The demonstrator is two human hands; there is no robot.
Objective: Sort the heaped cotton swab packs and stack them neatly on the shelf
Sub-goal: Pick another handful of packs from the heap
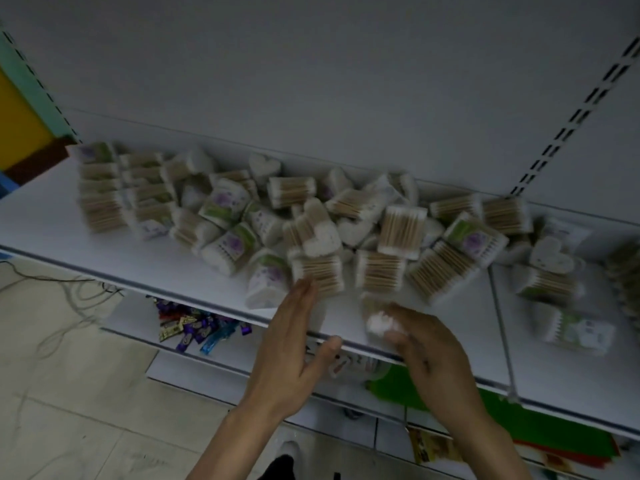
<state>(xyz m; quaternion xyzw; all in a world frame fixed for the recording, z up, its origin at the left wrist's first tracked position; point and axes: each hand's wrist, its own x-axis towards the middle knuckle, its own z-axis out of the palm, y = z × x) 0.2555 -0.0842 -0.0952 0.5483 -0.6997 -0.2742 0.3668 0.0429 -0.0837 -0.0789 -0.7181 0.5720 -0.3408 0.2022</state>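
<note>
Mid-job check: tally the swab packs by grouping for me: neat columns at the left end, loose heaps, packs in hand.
Neat columns at the left end: 2
Loose heap: 1
Pack in the right hand: 1
Total: 4 groupings. Single packs are too blurred to count.

Dim, flat grey light, no visible source, no glare. Motion blur throughout: heaped packs point(311, 230) on the shelf point(45, 216) smear, labels unreadable. Right hand point(429, 344) and its held pack point(379, 323) softest, left hand point(287, 348) slightly crisper. Wide-angle bend curves the shelf ends. Below the shelf, darker.
</note>
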